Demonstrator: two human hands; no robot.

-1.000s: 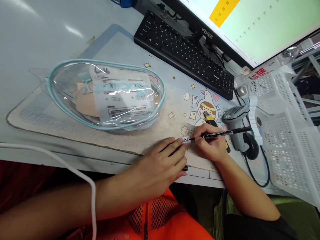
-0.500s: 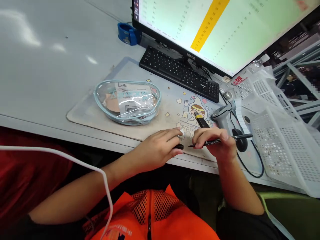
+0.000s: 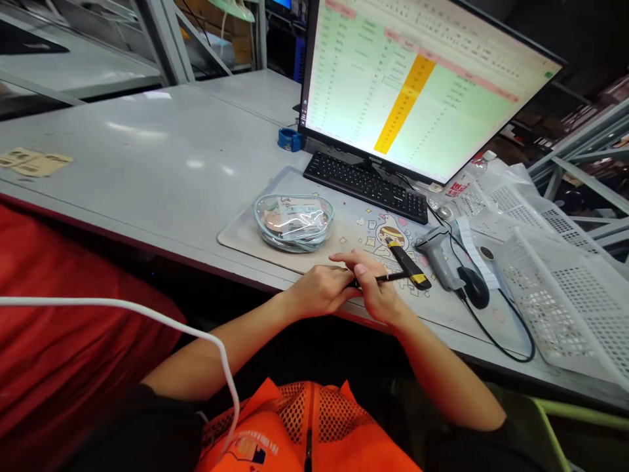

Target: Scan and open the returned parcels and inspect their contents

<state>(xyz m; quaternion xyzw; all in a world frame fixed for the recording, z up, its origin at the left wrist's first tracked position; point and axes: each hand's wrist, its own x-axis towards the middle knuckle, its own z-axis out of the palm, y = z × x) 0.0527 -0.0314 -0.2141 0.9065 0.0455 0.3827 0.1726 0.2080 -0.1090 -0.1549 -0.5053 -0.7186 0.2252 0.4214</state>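
At the front edge of the desk mat, my two hands meet. My right hand is closed around a black pen, whose back end points right. My left hand is closed on the black pen cap, where the pen's tip comes in; fingers hide how far the two are joined. Just beyond my right hand lies a black and yellow utility knife. A clear zip pouch with pale blue edging and a paper label inside rests left of my hands.
A black keyboard lies below the monitor. To the right are a grey barcode scanner, a black mouse and white perforated baskets. A blue tape ring stands behind. A white cable crosses in front of me.
My right hand has moved left with the pen, bringing its tip to the cap in my left hand. The utility knife shows more fully. My view has tilted up, showing more desk and monitor.
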